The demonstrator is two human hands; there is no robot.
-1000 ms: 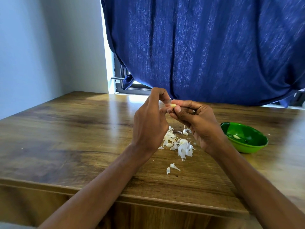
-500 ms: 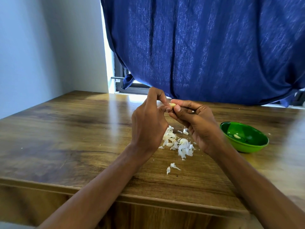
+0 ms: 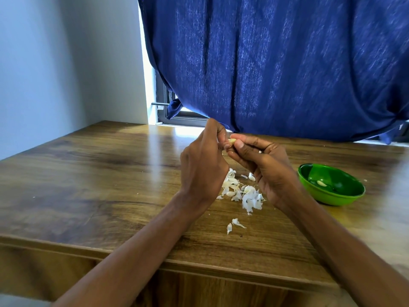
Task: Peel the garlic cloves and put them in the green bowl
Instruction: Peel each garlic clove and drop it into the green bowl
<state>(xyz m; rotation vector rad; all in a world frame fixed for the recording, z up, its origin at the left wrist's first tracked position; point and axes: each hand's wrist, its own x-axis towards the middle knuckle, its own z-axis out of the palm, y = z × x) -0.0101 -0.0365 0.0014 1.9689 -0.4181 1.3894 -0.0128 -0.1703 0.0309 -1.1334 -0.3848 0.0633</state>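
Peeling is the step I judge to be in hand: a garlic clove (image 3: 232, 141) sits pinched at the fingertips of both hands, raised above the surface (image 3: 88, 173) and well apart from the green bowl (image 3: 345, 199). Right hand (image 3: 269, 165) has thumb and fingers curled round the clove, a ring showing on one finger. Left hand (image 3: 202, 167) is curled too, its fingertips meeting the clove from the other side; I can't tell whether it nips loose skin or the clove itself, the view there is too small. Handling, as I read it: clove is light, firm, small, likely slick once bare, so hold it by the sides with a steady pinch and pull skin from an end; skin is papery and tears easily. Below the hands lies a pile of peels (image 3: 244, 192), maybe with whole cloves mixed in, plus two stray bits (image 3: 233, 224) nearer the front edge. One peeled clove (image 3: 321, 183) already lies inside the green bowl, right of the hands. Task looks early, one clove done. Blue curtain (image 3: 276, 63) hangs behind, window frame at its left edge.
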